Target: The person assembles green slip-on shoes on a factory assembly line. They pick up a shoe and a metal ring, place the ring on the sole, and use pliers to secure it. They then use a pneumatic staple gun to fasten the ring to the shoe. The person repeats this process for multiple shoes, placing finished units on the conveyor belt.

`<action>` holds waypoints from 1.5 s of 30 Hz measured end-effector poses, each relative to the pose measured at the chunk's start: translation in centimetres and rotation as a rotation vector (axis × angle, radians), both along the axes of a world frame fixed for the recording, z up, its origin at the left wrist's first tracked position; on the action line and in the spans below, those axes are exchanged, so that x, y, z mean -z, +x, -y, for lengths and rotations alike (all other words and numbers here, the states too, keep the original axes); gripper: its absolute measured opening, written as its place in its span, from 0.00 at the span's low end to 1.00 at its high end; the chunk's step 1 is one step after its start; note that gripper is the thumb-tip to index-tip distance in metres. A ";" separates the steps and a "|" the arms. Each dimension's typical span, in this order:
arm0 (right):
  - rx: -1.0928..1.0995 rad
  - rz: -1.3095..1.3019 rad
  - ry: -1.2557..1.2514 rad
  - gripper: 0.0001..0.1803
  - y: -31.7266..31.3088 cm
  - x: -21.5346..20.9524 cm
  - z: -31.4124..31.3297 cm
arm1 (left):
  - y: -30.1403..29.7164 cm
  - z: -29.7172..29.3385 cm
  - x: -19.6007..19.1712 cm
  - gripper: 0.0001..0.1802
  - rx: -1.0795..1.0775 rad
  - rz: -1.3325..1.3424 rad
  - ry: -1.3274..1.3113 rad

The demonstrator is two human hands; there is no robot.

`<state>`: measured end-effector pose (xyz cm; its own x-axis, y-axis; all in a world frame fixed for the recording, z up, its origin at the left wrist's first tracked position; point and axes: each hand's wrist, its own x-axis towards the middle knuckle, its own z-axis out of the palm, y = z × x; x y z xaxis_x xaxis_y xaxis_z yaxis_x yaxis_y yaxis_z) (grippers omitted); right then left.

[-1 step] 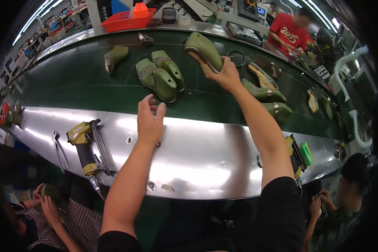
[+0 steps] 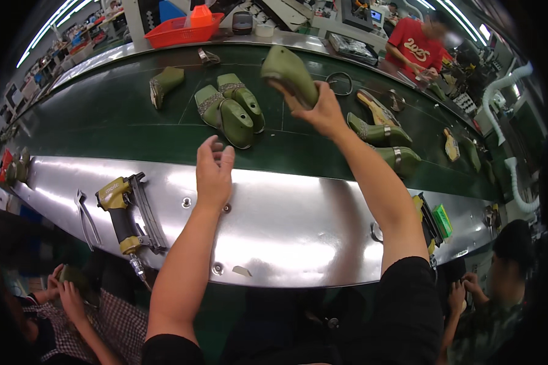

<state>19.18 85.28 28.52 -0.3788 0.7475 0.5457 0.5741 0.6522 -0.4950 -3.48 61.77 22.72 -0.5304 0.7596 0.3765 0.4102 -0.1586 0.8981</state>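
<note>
1. The fingers of my right hand (image 2: 324, 112) were clasped round the lower end of a green last (image 2: 291, 74), the thumb along its near side. It looked lifted above the belt (image 2: 164, 137), tilted, between the strapped pair (image 2: 236, 125) and the hoop (image 2: 352, 84).
2. My left hand (image 2: 214, 176) was empty, its fingers parted and loosely bent. They hung over the belt's near edge, close to the pair but apart from it.
3. I judged the step in hand to be the one-handed handling of that last, its tan underside partly in sight.
4. To my mind the next move called for a firm hold and a steady wrist, as the last looked smooth and was gripped at one end only. The left hand was free to lend support.
5. I saw lettering on the yellow nailer (image 2: 123, 210), which lay on the metal worktop (image 2: 286, 225) beside the pliers (image 2: 81, 202).
6. Pale figures ran across a co-worker's red shirt (image 2: 417, 44) beyond the belt.
7. I made out no label on the held last; any print on the green box (image 2: 443, 222) was too small to tell.
</note>
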 end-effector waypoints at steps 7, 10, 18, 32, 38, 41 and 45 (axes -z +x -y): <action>-0.587 0.264 0.291 0.37 -0.2 1.0 14.2 | 0.4 0.5 -1.3 0.34 0.497 0.262 0.091; -0.654 0.538 0.241 0.39 -0.1 -1.1 17.5 | 0.3 0.9 -1.5 0.31 0.633 0.103 0.033; -0.186 0.172 0.279 0.25 7.2 -3.6 3.7 | 1.1 2.2 -3.2 0.24 0.619 -0.132 -0.072; 0.494 0.524 -0.595 0.28 28.4 2.4 -17.9 | 1.1 1.1 -1.8 0.33 0.522 -0.072 -0.118; 0.348 0.530 -0.378 0.23 24.9 1.3 -16.2 | 0.9 1.3 -1.8 0.33 0.497 -0.076 -0.125; 0.373 0.362 -0.297 0.20 24.8 1.0 -16.3 | 1.2 0.9 -1.6 0.33 0.497 -0.099 -0.101; 0.369 -0.183 -0.520 0.17 18.5 -0.3 -14.4 | 0.9 1.5 -1.7 0.33 0.471 -0.099 -0.137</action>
